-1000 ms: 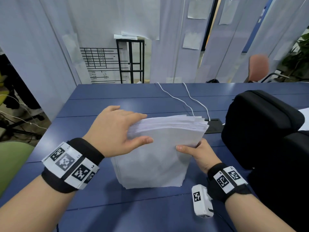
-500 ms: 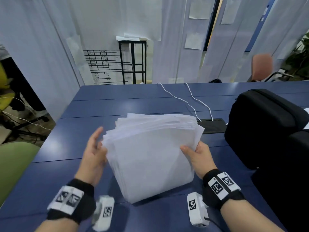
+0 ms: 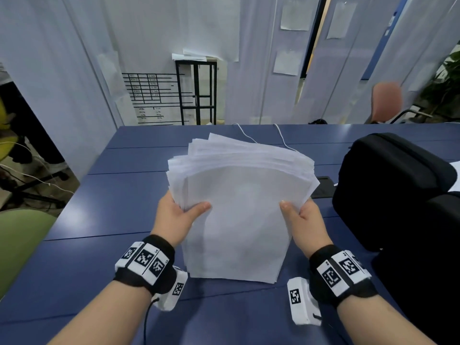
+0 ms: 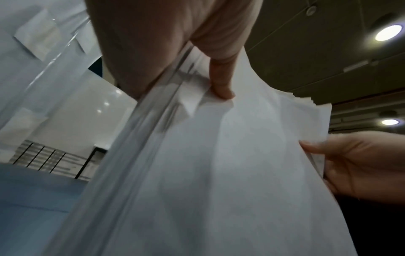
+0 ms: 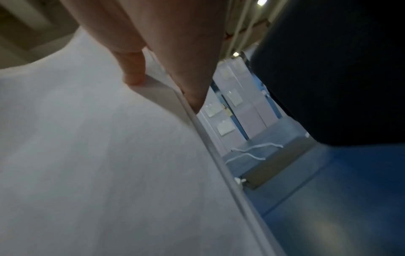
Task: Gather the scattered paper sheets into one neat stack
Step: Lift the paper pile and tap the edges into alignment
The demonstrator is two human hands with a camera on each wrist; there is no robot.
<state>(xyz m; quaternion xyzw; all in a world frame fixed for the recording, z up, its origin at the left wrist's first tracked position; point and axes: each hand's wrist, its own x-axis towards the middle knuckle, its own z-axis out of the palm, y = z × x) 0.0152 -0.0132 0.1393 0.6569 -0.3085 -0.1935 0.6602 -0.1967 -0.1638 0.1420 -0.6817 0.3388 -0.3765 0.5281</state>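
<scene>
Fingers: left hand (image 3: pixel 178 216) and right hand (image 3: pixel 305 220) each pinch 1 side edge of paper stack (image 3: pixel 236 220) | Stack: upright, bottom edge on blue table (image 3: pixel 104 207) | Progress: sheets gathered; top edges fanned, squaring remains

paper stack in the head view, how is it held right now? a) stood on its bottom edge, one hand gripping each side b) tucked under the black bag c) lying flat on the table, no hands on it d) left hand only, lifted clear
a: the paper stack stands on its bottom edge on the blue table, the left hand and right hand gripping its sides.
</scene>
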